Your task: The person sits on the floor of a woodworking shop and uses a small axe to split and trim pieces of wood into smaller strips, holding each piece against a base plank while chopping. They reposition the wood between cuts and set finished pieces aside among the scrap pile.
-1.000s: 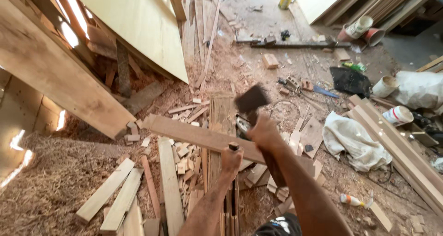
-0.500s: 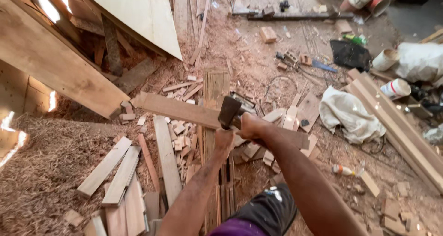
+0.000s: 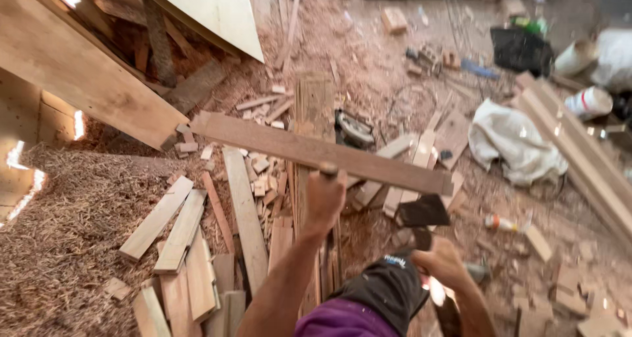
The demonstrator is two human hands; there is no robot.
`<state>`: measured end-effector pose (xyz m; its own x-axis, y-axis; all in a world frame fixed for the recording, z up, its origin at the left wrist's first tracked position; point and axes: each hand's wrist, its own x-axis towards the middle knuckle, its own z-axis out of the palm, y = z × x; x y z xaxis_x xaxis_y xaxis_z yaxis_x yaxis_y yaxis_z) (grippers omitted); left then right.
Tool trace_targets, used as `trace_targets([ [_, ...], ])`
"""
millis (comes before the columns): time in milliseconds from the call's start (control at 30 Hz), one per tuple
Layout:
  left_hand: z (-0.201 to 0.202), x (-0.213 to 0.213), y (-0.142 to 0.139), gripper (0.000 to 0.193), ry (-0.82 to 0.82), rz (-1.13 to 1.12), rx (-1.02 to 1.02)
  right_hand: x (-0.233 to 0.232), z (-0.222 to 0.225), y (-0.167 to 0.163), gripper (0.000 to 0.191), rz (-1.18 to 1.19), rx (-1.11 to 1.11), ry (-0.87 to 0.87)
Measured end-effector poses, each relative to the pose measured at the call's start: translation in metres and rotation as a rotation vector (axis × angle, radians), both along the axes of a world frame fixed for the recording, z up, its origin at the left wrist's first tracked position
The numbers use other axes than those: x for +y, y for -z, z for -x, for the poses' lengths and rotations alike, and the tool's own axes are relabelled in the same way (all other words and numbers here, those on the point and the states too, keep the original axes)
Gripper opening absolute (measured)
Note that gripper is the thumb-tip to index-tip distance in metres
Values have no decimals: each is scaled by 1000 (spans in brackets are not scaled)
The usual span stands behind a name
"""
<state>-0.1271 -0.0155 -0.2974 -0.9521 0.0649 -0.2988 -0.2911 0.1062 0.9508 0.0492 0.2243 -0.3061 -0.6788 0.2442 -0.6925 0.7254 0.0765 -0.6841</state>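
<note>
Clearly the left hand [image 3: 322, 202] is clenched around a chisel handle [image 3: 327, 172] set against the long plank [image 3: 316, 152] lying across the scrap-strewn floor [image 3: 395, 80]. Right hand [image 3: 444, 264] grasps a hammer [image 3: 421, 213]; a glancing blow could strike knuckles or shift the unclamped plank.

Warm, soft daylight fills the scene; blown-out glare patches at far left; slight motion blur throughout, shadows faint.
</note>
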Motion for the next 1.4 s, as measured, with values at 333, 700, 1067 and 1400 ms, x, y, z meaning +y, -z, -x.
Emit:
trace_targets([
  [333,-14,-21,-23,36,-147,-392,395,4,-110,21,13,10,6,174],
  [700,-30,-33,55,34,-37,-566,358,-35,-36,-68,18,-179,104,-106],
  [1067,-21,17,65,31,43,-180,405,-93,81,-230,26,-565,472,-209],
  [1400,11,14,69,33,50,23,609,-163,174,-186,25,-771,-157,-802],
])
